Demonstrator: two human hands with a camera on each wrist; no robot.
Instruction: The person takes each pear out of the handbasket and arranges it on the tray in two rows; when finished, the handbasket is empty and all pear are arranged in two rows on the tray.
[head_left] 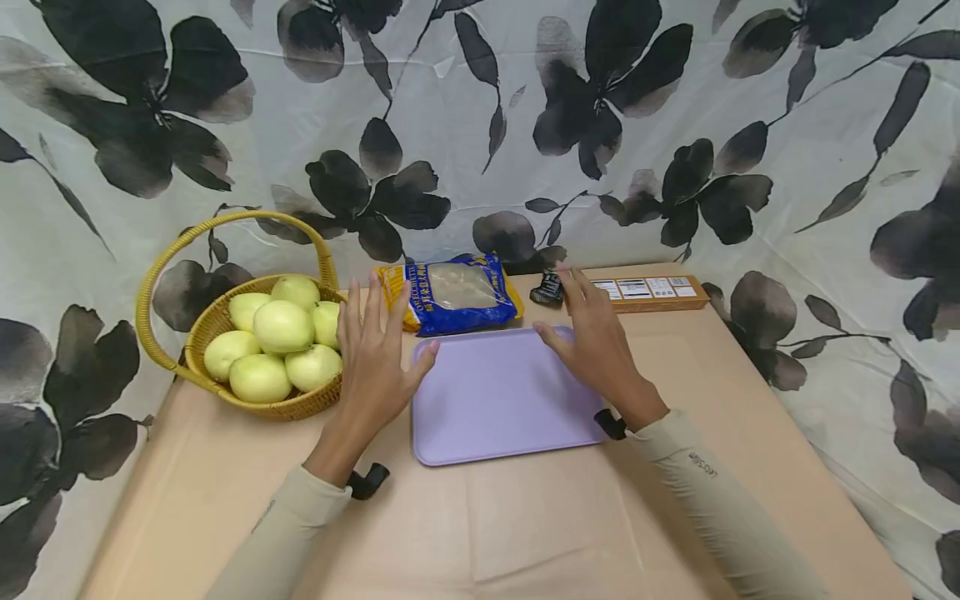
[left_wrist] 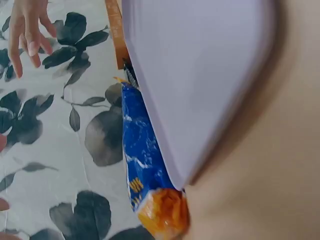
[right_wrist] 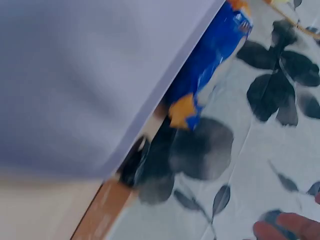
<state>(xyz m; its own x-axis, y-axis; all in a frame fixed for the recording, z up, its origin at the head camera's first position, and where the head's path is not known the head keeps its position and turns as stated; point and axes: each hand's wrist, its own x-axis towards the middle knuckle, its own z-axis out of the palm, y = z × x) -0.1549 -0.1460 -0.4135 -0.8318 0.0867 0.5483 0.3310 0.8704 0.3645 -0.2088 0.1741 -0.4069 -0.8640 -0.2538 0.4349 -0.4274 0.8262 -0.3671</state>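
In the head view both hands hover with fingers spread over a lilac tray. My left hand is above the tray's left side, near a wicker basket of pale green round fruit. Above the tray's right side is my right hand, its fingertips close to a small black packet. Neither hand holds anything. Behind the tray lies a blue and yellow pasta bag. The left wrist view also catches the right hand, fingers extended.
A flat brown box with white labels lies at the table's back right. The basket's tall handle rises at the left. Behind the table hangs a white cloth with dark flowers.
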